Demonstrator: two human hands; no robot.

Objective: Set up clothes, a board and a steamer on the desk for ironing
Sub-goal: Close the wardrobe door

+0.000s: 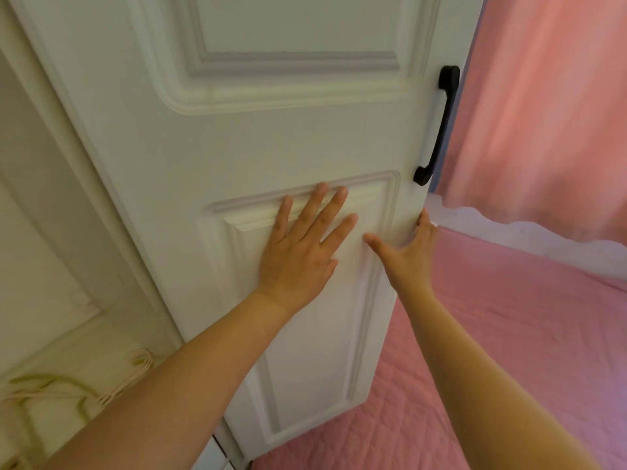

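Left hand: the left hand (298, 247) lies flat on the white panelled wardrobe door (298, 137), fingers straight and spread across the lower raised panel, palm pressing the wood; it holds nothing

Right hand: the right hand (409, 247) is at the door's free edge, thumb stretched across the door face, fingers going round the edge, where most of them are hidden; it looks like a light hold on the edge, though how tightly it grips I cannot tell

Why held so: one palm on the face and one hand on the edge reads as steadying the door while it swings; whether it is opening or closing, I cannot say

Black handle: the curved black metal pull handle (439, 125) sits higher on the same edge, untouched, above the right hand

Task things: no clothes, board or steamer in view, and no counter either; the setting-up looks to be at its fetching stage

Left of the door: pale hangers (112, 381), blurred, lie in a loose heap low by the wardrobe

Right of the door: a pink quilted bed cover (509, 334) spreads just beside the door's lower corner, with a pink curtain (543, 96) hanging behind it

In the way: the bed sits close to the door's free edge, so the door's swing looks tight on that side
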